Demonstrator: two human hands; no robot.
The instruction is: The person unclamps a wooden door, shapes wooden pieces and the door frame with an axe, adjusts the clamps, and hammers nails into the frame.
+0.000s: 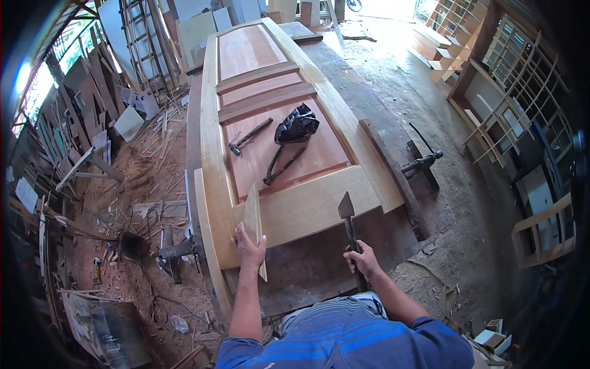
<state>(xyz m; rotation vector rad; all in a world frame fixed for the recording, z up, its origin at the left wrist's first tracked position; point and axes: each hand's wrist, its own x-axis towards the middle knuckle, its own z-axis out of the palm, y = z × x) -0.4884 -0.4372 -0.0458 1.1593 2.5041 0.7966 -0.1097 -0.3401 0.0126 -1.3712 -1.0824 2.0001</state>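
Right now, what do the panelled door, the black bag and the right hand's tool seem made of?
Panelled door: wood, apparently unpainted, its pale frame and reddish panels showing natural tones.
Black bag: probably thin plastic, its glossy surface crumpled with bright highlights.
Tool: probably dull metal blade, thin and flat; dark handle's material unclear.

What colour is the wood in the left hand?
Light tan: the wood piece shows best in the head view.

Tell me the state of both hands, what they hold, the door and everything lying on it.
Wooden strip: held, pointed end away
Left hand: closed on it
Flat-bladed tool: held, blade away
Right hand: closed around its handle
Panelled door: lying flat
Hammer: lying on its side
Pincer-like tool: arms apart
Black plastic bag: crumpled
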